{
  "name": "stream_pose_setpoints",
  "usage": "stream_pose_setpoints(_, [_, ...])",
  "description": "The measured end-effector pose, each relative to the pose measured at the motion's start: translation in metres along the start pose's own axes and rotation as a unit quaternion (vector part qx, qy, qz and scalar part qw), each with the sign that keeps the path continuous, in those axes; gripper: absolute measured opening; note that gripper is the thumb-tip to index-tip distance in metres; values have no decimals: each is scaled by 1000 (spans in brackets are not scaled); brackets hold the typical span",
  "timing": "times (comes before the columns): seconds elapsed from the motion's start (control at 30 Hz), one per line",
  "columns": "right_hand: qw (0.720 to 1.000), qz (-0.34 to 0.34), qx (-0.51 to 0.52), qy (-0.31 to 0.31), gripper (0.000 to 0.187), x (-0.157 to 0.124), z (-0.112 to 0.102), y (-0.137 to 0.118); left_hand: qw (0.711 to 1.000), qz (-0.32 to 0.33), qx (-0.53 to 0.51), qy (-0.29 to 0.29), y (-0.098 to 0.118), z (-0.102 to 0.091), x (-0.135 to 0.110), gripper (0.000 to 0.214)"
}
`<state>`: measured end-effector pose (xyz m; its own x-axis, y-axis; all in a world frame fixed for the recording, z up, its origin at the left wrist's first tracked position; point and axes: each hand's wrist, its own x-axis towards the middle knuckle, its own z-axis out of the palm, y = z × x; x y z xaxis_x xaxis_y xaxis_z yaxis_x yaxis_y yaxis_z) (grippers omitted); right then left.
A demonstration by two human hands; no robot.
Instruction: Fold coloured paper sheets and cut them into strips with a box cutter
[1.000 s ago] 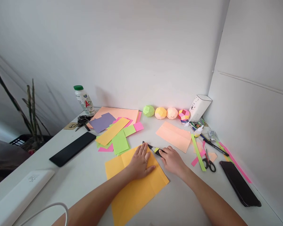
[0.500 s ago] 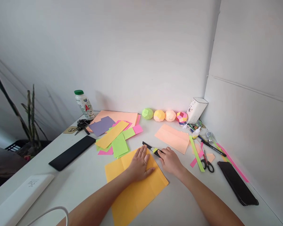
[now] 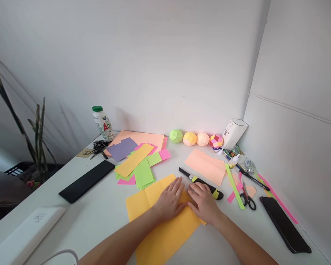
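A creased orange-yellow sheet of paper point(image 3: 151, 239) lies on the table in front of me, with a folded strip along its right edge. My left hand point(image 3: 169, 198) is laid flat on the sheet near that edge, fingers stretched out. Beside it, my right hand point(image 3: 204, 204) rests on the folded edge, thumb apart from the fingers and holding nothing. A black and lime utility knife point(image 3: 217, 194) lies on the table just behind the right hand, its black blade point(image 3: 184, 172) pointing to the far left. Part of its handle is hidden by my fingers.
Coloured paper pieces point(image 3: 143, 173) lie at the back left, a peach sheet point(image 3: 205, 165) at the back right. Several paper balls point(image 3: 189, 138) line the wall. Scissors point(image 3: 247, 200) and a black phone-like slab point(image 3: 285, 224) lie right. A white bottle point(image 3: 103, 123) stands back left.
My right hand has let go of the utility knife and moved onto the paper's folded edge. The knife now lies on the table. My left hand stays on the sheet; the view has shifted slightly.
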<state>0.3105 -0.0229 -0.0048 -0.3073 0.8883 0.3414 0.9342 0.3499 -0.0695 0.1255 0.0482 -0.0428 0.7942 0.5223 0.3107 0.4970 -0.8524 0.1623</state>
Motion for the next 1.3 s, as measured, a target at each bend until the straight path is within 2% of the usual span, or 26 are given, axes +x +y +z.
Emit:
stream_pose_setpoints(0.13, [1000, 4, 22, 6, 18, 1, 5, -5, 992, -120, 30, 8, -3, 5, 0, 98])
stream_pose_setpoints(0.2, [999, 8, 30, 7, 18, 1, 7, -5, 988, -148, 39, -11, -3, 7, 1, 104])
stream_pose_setpoints(0.3, [999, 17, 39, 3, 21, 2, 8, -8, 987, -149, 48, -22, -2, 11, 1, 101])
stream_pose_setpoints(0.43, [998, 39, 47, -5, 24, 3, 7, -17, 987, -150, 49, -1, -2, 14, -1, 93])
stream_pose_setpoints(0.57, [997, 58, 54, -7, 37, 4, 7, -22, 988, -149, 38, 19, -3, 17, -1, 81])
stream_pose_setpoints(0.67, [996, 72, 55, -5, 35, 5, 9, -23, 987, -155, 32, 36, -2, 17, -1, 75])
stream_pose_setpoints(0.93, [996, 76, 39, 37, 34, 5, 15, -23, 984, -177, 28, 22, -2, 13, 1, 74])
stream_pose_setpoints(1.0, [994, 82, 21, 67, 36, 4, 6, -13, 983, -179, 26, 18, -2, 12, 2, 74])
stream_pose_setpoints(1.07, [988, 109, -7, 107, 38, 0, -8, 9, 982, -184, 29, 11, -1, 12, 2, 74])
stream_pose_setpoints(1.2, [955, 215, -78, 186, 34, -18, -41, 75, 981, -191, 40, 3, 2, 10, 4, 71])
stream_pose_setpoints(1.3, [936, 275, -108, 192, 33, -38, -50, 118, 981, -190, 42, 0, 2, 10, 4, 72])
